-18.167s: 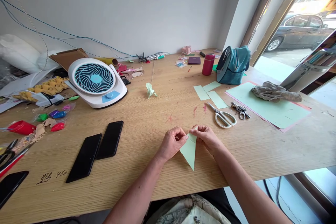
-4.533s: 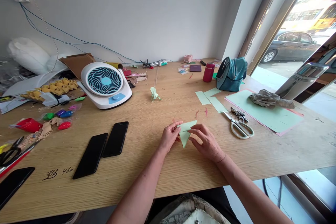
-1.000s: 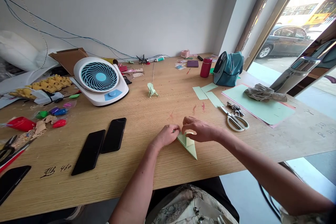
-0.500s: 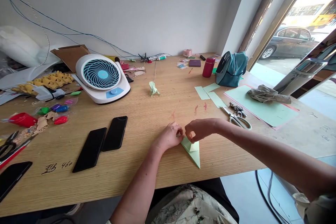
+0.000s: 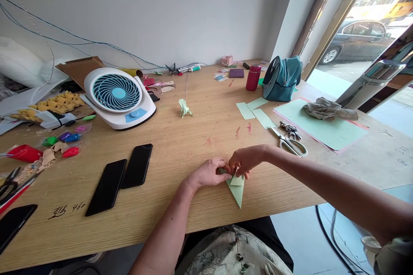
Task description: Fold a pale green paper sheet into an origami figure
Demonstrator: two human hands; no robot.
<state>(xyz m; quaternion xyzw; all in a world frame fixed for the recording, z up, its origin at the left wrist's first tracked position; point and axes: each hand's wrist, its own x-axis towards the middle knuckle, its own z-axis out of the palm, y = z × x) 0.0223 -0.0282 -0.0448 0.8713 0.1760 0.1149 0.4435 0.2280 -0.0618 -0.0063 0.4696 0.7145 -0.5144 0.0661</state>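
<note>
We are pinching the light, easily creased green paper triangle (image 5: 236, 187) flat on the worktop (image 5: 180, 154), well this side of the scissors (image 5: 292, 145), with our left hand (image 5: 209, 173) and right hand (image 5: 245, 160) closing fingertips on its upper folded edge, probably the safest hold.

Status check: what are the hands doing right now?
Left hand and right hand both pinching the pale green folded paper triangle. Paper flat on the wooden table. Nothing in the way.
</note>
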